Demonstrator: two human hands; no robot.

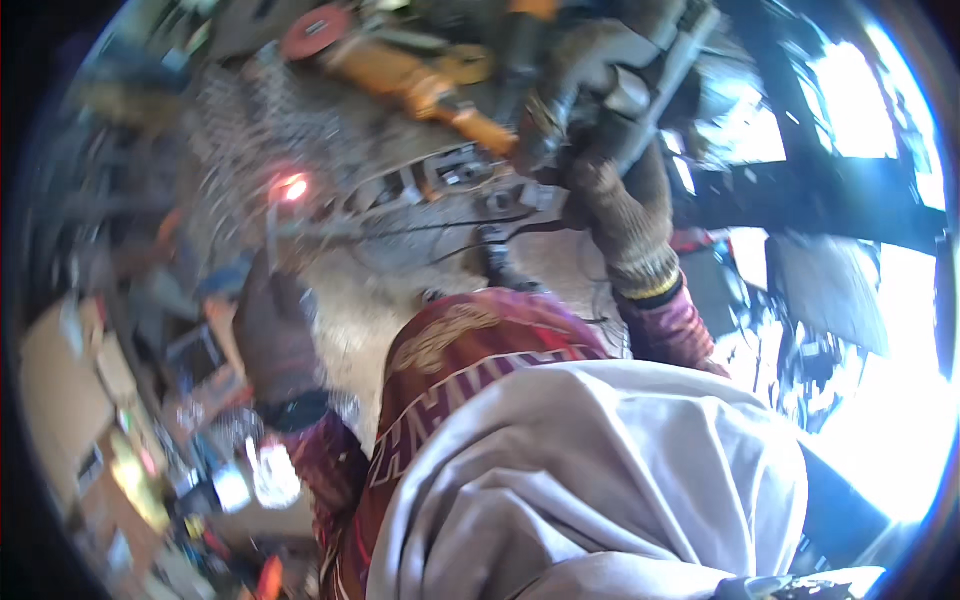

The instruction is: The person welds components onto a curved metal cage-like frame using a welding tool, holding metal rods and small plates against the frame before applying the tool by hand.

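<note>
Over the left side of the bench, my left hand (277, 335) in a dark brown work glove is closed on a thin metal rod (271, 232). A small bright orange-red glow (292, 187) shows at the rod's upper end. My right hand (630, 205), in a brown knitted glove with a pale cuff, is closed around a long grey metal bar (672, 88) that slants up to the right. Dark rounded shapes (590, 70) lie just beyond it, too blurred to name. An orange angle grinder (405, 80) with a red disc (316, 32) rests left of my right hand.
Wire mesh (260, 110) covers the bench at the far left. Small metal pieces (455, 170) lie along the bench's near edge. Cardboard boxes (65, 375) and a lit bulb (275, 475) are at the left. Strong light glares from the right, and a dark beam (815, 200) crosses there.
</note>
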